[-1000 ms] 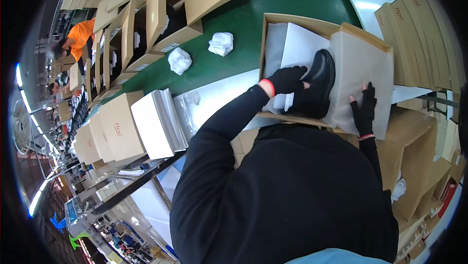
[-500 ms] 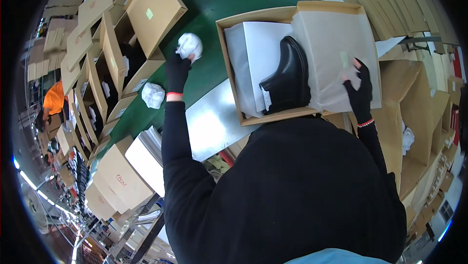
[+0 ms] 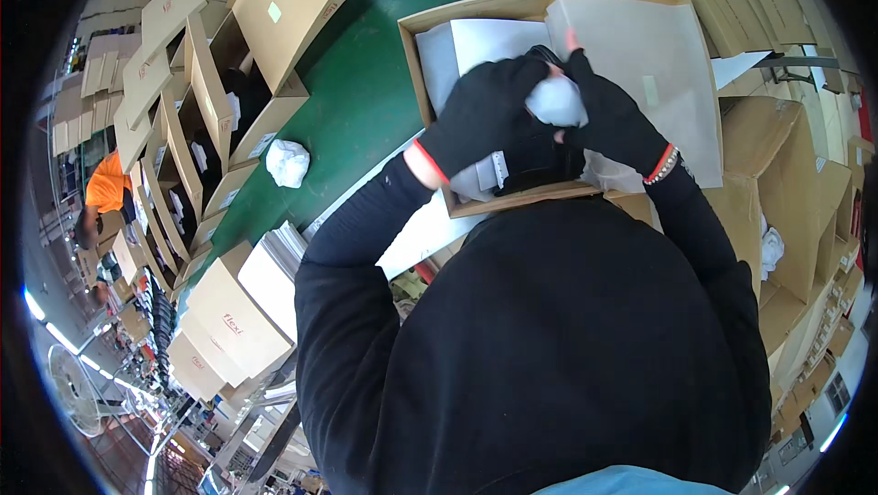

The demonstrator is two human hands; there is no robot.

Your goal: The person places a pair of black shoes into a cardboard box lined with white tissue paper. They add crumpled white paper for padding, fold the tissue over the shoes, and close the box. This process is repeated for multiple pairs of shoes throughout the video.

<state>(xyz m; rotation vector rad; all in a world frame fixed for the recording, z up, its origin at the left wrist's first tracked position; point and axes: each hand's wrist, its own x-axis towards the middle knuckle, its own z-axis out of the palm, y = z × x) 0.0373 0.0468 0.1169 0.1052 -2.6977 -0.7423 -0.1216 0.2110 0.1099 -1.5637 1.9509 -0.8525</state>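
Note:
A crumpled white paper ball [image 3: 556,102] sits between my two hands, just over the black ankle boot [image 3: 541,162]. My left hand [image 3: 489,106], in a black fingerless glove, curls round its left side and covers much of the boot's upper part. From the right, my right hand [image 3: 615,120] grips the ball, one fingertip sticking up past it. The boot lies in an open cardboard shoebox [image 3: 422,83] lined with white tissue paper [image 3: 631,56]. My hands hide the boot's opening, so I cannot tell whether the ball touches it.
A second paper ball [image 3: 287,164] lies on the green work surface [image 3: 366,56]. Open shoeboxes [image 3: 274,28] crowd the left, with flat-stacked cartons [image 3: 233,321] below them. A large carton [image 3: 764,175] stands at the right. A person in orange [image 3: 108,182] is far left.
My left hand has brought the paper ball from the green surface rightward to above the boot. My right hand has moved left from the tissue paper and now meets it at the ball.

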